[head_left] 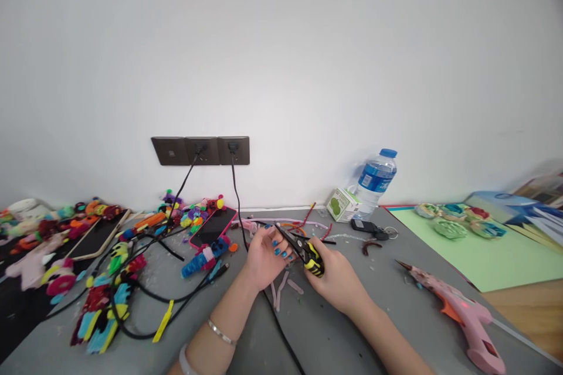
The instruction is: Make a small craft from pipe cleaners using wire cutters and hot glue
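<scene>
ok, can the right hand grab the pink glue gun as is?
Probably not yet: the right hand is wrapped around the yellow-handled pliers, though nothing visible seems to block its path to the glue gun.

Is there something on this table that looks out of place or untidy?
Yes, the black cable on the left: it lies in messy loops among the fuzzy crafts. Loose pink scraps also lie about.

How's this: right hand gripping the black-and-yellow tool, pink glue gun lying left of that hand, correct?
Wrong side: the head view shows the pink glue gun lying right of the right hand, which does grip the black-and-yellow tool.
</scene>
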Available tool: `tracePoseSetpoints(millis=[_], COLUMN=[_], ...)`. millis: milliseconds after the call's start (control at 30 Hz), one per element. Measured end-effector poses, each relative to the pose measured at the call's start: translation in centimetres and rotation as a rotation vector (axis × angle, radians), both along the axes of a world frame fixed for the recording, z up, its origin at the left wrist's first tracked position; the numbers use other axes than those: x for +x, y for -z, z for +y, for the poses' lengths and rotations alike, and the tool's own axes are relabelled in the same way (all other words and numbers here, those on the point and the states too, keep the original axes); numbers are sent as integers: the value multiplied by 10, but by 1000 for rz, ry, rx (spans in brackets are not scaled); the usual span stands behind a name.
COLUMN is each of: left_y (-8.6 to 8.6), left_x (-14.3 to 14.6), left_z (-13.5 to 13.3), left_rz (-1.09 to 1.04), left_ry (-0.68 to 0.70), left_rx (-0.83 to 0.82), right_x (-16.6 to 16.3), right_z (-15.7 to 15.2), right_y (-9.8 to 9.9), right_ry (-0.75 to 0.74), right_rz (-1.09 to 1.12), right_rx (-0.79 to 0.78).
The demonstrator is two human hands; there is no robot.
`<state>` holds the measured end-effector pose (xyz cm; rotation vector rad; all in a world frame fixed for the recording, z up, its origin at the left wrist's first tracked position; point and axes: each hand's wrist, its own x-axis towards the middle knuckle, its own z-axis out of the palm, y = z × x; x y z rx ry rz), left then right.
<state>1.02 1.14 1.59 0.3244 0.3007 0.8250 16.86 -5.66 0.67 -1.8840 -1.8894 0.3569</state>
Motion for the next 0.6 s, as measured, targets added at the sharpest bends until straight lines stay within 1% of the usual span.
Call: tracePoseSetpoints(millis=[167,333,467,600], left_y=[-5,-4,-2,-1], left_x=[0,0,-2,-4], left_z=[-2,-2,-1,0], left_rz=[14,13,37,53], left_ry=[-45,-59,-34,30], left_rx=[-51,-54,-43,31], right_x=[-1,-2,-2,-2], right_z=[-1,-2,-2,-2], right_y=[0,-3,-3,-2], right_ry=[-6,-20,-20,-14], right_rz=[22,55,70,71], right_rx=[1,-5,-8,-6])
